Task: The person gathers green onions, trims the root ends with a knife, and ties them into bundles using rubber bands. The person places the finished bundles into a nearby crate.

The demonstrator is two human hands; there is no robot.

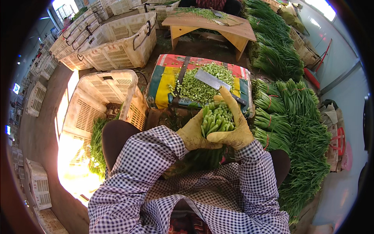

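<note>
Both my hands, in yellow rubber gloves, clasp a bundle of green stalks (218,120) with its cut ends facing up. My left hand (192,131) wraps its left side, and my right hand (235,125) holds the right side with the fingers raised. The leaves hang down between my knees, partly hidden. Just beyond, a cleaver (211,80) with a dark handle lies on a heap of chopped stalk ends (192,87). The heap rests on a low work surface covered with a red, yellow and green printed sack (163,87).
At my left stands a plastic crate (90,99) with green bundles inside; more crates (122,46) stand behind it. Banded bundles (271,120) are stacked at my right. Ahead, a wooden table (210,25) holds trimmings and a blade, with a person (216,3) behind it.
</note>
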